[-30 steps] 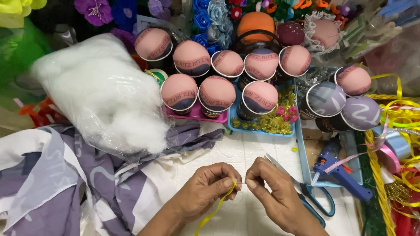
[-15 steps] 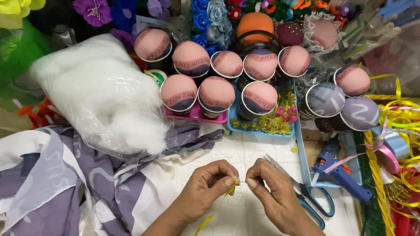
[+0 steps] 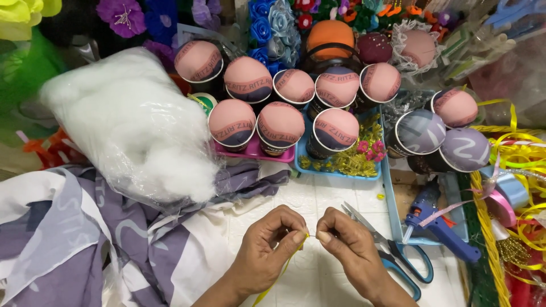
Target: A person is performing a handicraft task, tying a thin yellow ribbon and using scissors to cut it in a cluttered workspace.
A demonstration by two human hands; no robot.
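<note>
hands meet low centre over the white textured tabletop (image 3: 318, 193). left hand (image 3: 267, 250) pinches a thin yellow ribbon strip (image 3: 278, 276) btwn thumb & forefinger, closed on it; the strip starts at the fingertips near the gap btwn both hands & trails down-left under the left wrist twd the bottom edge. right hand (image 3: 350, 250) also pinched shut, fingertips nearly touching the left's, w/ a fine needle-like sliver btwn them; too small to tell exactly what it grips.

just right of the right hand, touching its back edge: blue-handled scissors (image 3: 398, 256), blades pointing up-left. further right, blue hot glue gun (image 3: 435, 219) lying on a light blue tray (image 3: 392, 216). above the hands, rows of paper cups topped w/ pink fabric domes (image 3: 281, 125), some on a pink tray (image 3: 256, 149). left side: clear plastic bag of white stuffing fibre (image 3: 131, 125) resting on purple & white patterned cloth (image 3: 85, 239). far right: tangle of yellow ribbons (image 3: 520, 153).
</note>
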